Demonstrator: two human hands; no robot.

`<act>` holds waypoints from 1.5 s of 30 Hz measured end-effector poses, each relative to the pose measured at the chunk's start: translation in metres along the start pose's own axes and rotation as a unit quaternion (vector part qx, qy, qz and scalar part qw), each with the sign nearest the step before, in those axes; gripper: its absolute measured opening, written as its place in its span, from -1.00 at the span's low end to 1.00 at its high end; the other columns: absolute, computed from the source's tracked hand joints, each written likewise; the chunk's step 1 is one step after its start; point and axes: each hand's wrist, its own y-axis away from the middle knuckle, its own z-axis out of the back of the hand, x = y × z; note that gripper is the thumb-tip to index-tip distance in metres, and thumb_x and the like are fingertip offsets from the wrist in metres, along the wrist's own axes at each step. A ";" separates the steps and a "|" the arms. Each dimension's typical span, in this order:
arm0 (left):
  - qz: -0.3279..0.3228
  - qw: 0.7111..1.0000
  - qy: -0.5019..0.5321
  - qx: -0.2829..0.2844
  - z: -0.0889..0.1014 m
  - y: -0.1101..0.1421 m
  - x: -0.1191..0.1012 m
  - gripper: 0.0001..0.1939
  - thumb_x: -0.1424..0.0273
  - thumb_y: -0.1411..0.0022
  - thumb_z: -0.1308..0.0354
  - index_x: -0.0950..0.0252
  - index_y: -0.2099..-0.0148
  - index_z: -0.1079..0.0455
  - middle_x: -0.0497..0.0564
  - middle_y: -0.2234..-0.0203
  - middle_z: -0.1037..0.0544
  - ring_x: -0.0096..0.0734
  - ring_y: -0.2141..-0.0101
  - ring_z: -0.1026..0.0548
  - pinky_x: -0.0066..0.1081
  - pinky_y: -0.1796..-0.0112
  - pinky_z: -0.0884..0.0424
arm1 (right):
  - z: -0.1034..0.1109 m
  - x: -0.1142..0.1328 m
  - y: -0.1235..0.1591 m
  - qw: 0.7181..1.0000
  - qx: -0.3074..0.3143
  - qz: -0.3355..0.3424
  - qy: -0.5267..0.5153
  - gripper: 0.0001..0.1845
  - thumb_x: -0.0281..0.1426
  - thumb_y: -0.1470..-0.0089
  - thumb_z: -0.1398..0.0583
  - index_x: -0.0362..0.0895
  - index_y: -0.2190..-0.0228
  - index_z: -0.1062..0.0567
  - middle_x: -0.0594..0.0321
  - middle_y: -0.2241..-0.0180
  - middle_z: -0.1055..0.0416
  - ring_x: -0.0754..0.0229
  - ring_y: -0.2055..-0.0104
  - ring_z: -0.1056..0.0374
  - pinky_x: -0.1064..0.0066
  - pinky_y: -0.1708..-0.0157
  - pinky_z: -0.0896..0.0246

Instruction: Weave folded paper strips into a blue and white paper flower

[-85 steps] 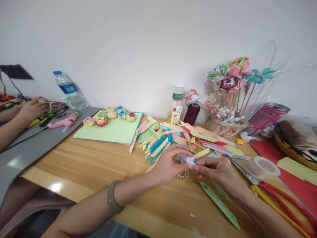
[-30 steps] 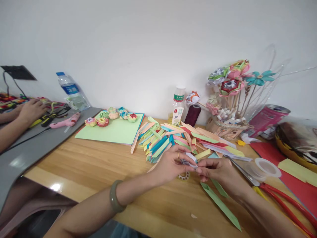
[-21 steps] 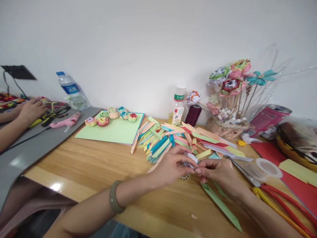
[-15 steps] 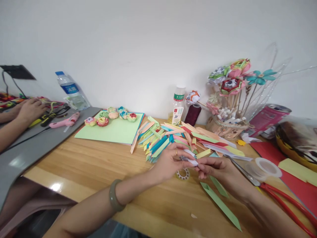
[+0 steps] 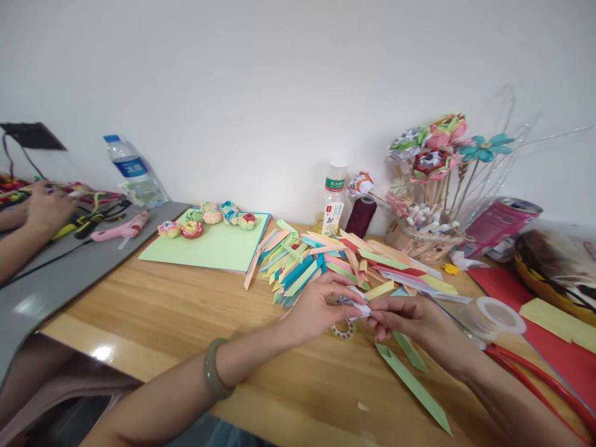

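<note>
Between my two hands is a small folded white paper piece (image 5: pixel 358 307), partly covered by fingers. My left hand (image 5: pixel 321 307) is closed round its left side, a ring on one finger and a green bangle on the wrist. The fingertips of my right hand (image 5: pixel 400 316) pinch its right edge. Just beneath the hands lies a ring-shaped roll of tape (image 5: pixel 343 329). Folded green paper strips (image 5: pixel 414 388) rest below my right hand. Behind the hands spreads a pile of folded coloured paper strips (image 5: pixel 298 270).
Left of the pile, paper flowers (image 5: pixel 192 229) sit on green sheets (image 5: pixel 205 251). A bottle (image 5: pixel 334 198), thread spool (image 5: pixel 362 216) and flower basket (image 5: pixel 419 242) stand by the wall. Red-handled scissors (image 5: pixel 535 379) lie right. At far left, another person's hand (image 5: pixel 51 208) is near a pink glue gun (image 5: pixel 121 228).
My hands stay together on the white paper, with only a slight shift of the fingers. The whole view has moved a little. At far left, the other person's hand has shifted slightly left.
</note>
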 end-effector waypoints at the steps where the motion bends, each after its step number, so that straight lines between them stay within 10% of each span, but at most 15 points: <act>1: 0.001 1.000 0.000 0.001 0.000 0.001 0.000 -0.88 0.41 0.05 -0.24 0.20 0.36 -0.50 0.02 0.27 -0.42 -0.36 0.13 -0.36 -0.36 0.07 -0.27 | 0.000 0.000 0.000 1.000 -0.001 -0.001 0.000 -0.63 -0.12 0.22 -0.25 -0.19 0.49 -0.54 0.18 0.49 -0.47 0.28 0.52 -0.35 0.44 0.46 -0.28; 6: 0.014 1.000 0.005 0.015 -0.002 0.004 0.002 -0.87 0.41 0.01 -0.19 0.22 0.33 -0.49 0.06 0.18 -0.34 -0.34 0.10 -0.34 -0.51 0.33 -0.38 | 0.000 -0.001 0.000 1.000 0.014 0.007 -0.004 -0.68 -0.16 0.19 -0.25 -0.19 0.50 -0.55 0.23 0.53 -0.46 0.31 0.53 -0.34 0.48 0.47 -0.26; 45: -0.004 1.000 0.026 0.009 -0.005 0.005 0.007 -0.85 0.42 0.05 -0.23 0.18 0.33 -0.50 0.04 0.21 -0.34 -0.35 0.13 -0.34 -0.46 0.25 -0.38 | -0.009 -0.009 -0.005 0.997 -0.056 -0.029 -0.040 -0.71 -0.21 0.35 -0.34 -0.20 0.63 -0.52 0.29 0.69 -0.39 0.36 0.64 -0.27 0.51 0.58 -0.19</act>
